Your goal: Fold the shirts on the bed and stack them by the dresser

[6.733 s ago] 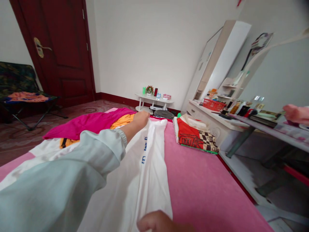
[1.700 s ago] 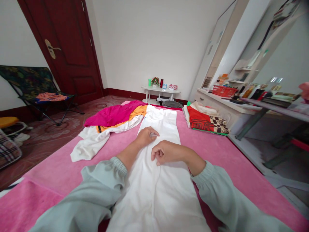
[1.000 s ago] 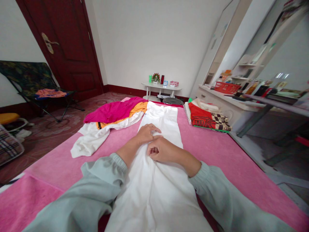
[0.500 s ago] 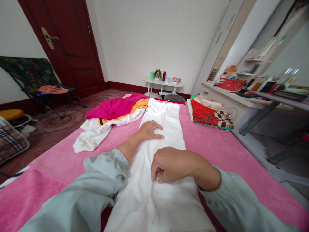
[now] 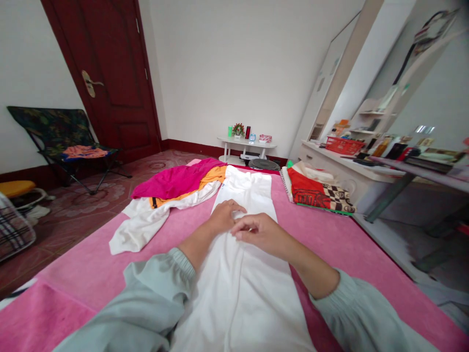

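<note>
A long white garment, which looks like white trousers, lies lengthwise over the pink bed cover, with its gathered end away from me. My left hand rests on the cloth about midway, fingers spread and curved, part of them behind my other hand. Just to the right, my right hand has its thumb and fingertips drawn together at the cloth's middle, close beside the left thumb. A crease runs from those fingertips toward me. What exactly lies between the fingertips is hard to see.
Magenta, orange and white clothes lie in a heap at the bed's far left. Folded clothes are stacked at the far right. A dressing table stands to the right, a folding chair to the left. The bed cover is pink.
My right hand has moved forward along the cloth, from nearer me up beside my left hand. The left stays at about the same place on the garment. The view has tilted up slightly.
</note>
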